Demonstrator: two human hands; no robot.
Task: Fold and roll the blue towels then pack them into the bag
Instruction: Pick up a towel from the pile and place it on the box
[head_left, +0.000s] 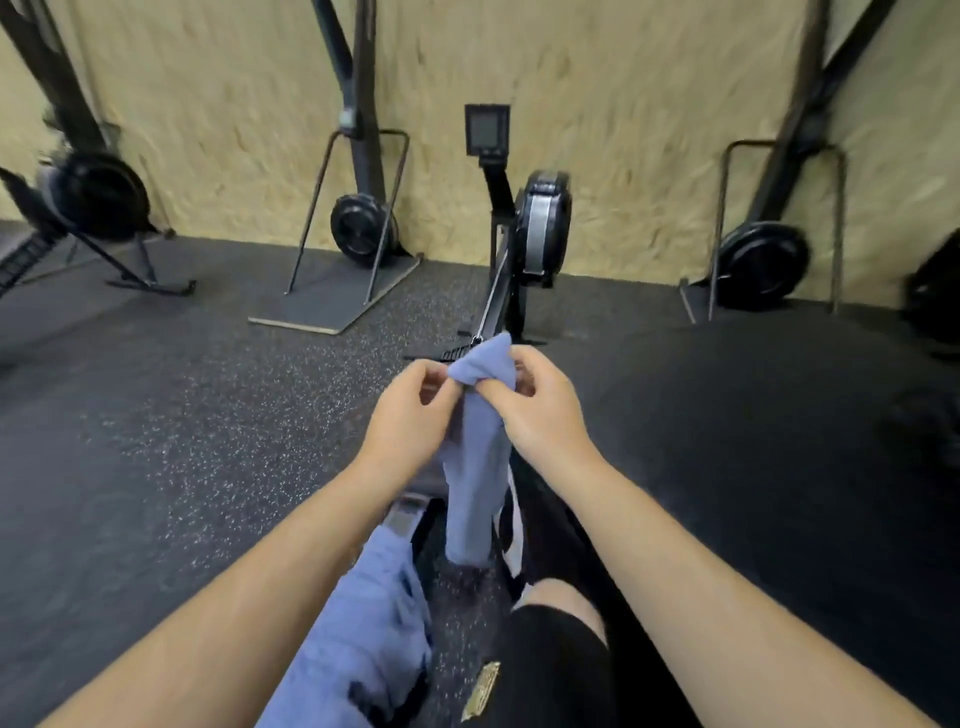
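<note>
- Left hand (410, 410): fingers (431, 371) curled, tips pinching the upper left edge of a blue towel (478, 457). Thumb and forefinger are together on the cloth.
- Right hand (545, 410): fingers (530, 364) curled over the top of the same towel, thumb pressed in from below, clamping the bunched upper end.
- Both hands are close together, and the towel's top is gathered into a rounded hump between them.
- The held towel hangs straight down as a narrow, limp strip in front of the person. Its lower end is near the knees. Soft matte fabric, pale blue, with lengthwise creases.
- Second blue towel (363, 623): lies crumpled over the person's left thigh, loosely heaped. Same fabric.
- Black shorts (556, 670): smooth cloth with a gold emblem.
- Floor (208, 415): dark rubber, speckled white.
- Rowing machine (540, 228) directly ahead: round black flywheel housing, with a small square monitor (487, 130) above on an arm.
- Wall (623, 130): tan chipboard, coarse flaked texture.
- No bag identifiable.
</note>
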